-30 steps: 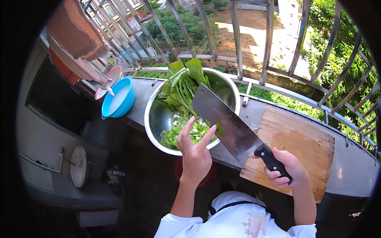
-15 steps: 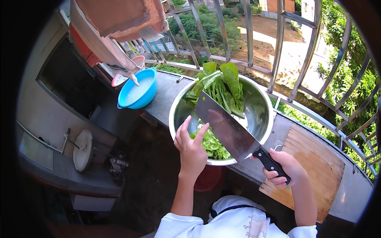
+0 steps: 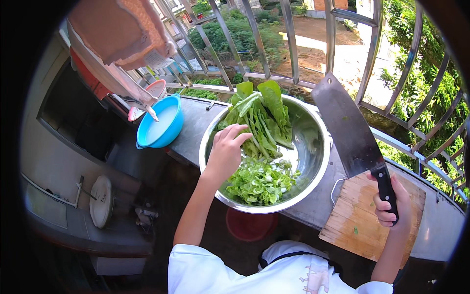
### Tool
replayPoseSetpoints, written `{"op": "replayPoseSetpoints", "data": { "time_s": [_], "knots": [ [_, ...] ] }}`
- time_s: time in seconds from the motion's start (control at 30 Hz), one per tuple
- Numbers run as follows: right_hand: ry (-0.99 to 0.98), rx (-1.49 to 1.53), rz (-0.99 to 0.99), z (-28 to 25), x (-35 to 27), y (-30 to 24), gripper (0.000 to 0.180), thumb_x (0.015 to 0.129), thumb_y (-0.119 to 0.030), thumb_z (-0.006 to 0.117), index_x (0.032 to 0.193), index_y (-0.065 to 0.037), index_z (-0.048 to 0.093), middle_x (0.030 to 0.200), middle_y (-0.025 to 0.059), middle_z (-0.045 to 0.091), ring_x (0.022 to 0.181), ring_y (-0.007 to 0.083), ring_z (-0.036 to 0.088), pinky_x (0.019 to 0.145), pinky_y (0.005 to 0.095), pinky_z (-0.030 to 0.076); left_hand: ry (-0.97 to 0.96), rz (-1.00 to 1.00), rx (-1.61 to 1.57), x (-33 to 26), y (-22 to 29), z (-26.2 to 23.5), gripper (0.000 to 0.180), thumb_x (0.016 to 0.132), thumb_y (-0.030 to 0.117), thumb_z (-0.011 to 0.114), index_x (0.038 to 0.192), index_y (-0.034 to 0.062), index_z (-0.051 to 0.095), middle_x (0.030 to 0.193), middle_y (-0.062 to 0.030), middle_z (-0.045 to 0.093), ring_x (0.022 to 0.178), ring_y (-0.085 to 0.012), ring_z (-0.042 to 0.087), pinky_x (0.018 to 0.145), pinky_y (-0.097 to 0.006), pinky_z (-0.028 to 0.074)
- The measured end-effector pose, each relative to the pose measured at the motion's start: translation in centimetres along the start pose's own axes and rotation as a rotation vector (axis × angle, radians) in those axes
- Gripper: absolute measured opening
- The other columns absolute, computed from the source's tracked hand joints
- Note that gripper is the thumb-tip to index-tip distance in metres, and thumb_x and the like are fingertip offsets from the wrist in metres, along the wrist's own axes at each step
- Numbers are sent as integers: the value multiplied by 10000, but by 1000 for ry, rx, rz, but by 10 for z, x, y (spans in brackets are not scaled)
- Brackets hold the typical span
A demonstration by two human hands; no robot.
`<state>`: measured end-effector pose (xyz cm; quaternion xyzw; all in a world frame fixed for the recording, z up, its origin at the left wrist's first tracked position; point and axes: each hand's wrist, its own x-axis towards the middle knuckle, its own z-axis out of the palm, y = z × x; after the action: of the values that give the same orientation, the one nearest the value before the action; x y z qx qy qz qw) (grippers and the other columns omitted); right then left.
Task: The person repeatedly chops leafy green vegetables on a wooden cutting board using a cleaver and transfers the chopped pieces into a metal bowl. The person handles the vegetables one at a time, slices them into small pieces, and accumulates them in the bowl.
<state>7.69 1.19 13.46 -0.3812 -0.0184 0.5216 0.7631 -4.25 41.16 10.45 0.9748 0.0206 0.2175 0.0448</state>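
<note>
A large stainless steel bowl (image 3: 313, 181) stands on the ledge before me. Whole green lettuce leaves (image 3: 264, 115) lean upright in its far side, and chopped lettuce (image 3: 262, 182) lies in the near side. My left hand (image 3: 226, 151) is over the bowl's left side, its fingers apart and bent, at the edge of the whole leaves; it holds nothing that I can see. To the right of the bowl, my right hand (image 3: 391, 202) grips the black handle of a cleaver (image 3: 347, 128). The broad blade points up and away from me, clear of the bowl.
A wooden cutting board (image 3: 374, 215) with a green scrap on it lies on the ledge at right. At left are a blue plastic basin (image 3: 171, 132) and hanging cloth (image 3: 112, 29). Metal railings (image 3: 289, 41) run behind the ledge. A red bucket (image 3: 250, 226) stands below the bowl.
My right hand has carried the cleaver from over the bowl to the right, above the cutting board's far edge. My left hand has moved toward the whole leaves.
</note>
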Motion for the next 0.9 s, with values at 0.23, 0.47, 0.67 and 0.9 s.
{"op": "replayPoseSetpoints", "data": {
  "time_s": [0.23, 0.47, 0.67, 0.9],
  "knots": [
    [110, 125, -111, -28, -41, -1, 580, 954, -528, 239, 1352, -117, 336, 528, -2, 368, 297, 59, 293, 247, 220, 226, -432, 405, 477, 48, -25, 45, 513, 752, 11, 577, 1240, 143, 487, 1353, -39, 429, 1322, -198, 311, 1100, -378, 238],
    [159, 185, -157, -40, -65, 5, 586, 951, -536, 244, 1360, -123, 320, 530, 4, 369, 297, 65, 296, 247, 222, 221, -361, 604, 726, 69, -33, 50, 289, 757, 94, 567, 1038, 132, 623, 1049, -44, 514, 1058, -188, 464, 968, -313, 336],
    [166, 228, -194, -50, -76, 10, 587, 952, -535, 243, 1362, -122, 317, 533, 5, 369, 296, 67, 298, 250, 223, 233, -377, 644, 732, 84, -23, 40, 157, 746, 101, 571, 887, 124, 636, 1023, -29, 510, 1007, -163, 473, 857, -283, 374],
    [164, 227, -215, -52, -83, 12, 589, 954, -529, 244, 1360, -108, 316, 531, 5, 367, 294, 67, 300, 246, 222, 239, -301, 553, 737, 106, -24, 1, 200, 722, 67, 565, 914, 98, 614, 1109, -9, 513, 1018, -135, 477, 820, -279, 393]
  ]
}}
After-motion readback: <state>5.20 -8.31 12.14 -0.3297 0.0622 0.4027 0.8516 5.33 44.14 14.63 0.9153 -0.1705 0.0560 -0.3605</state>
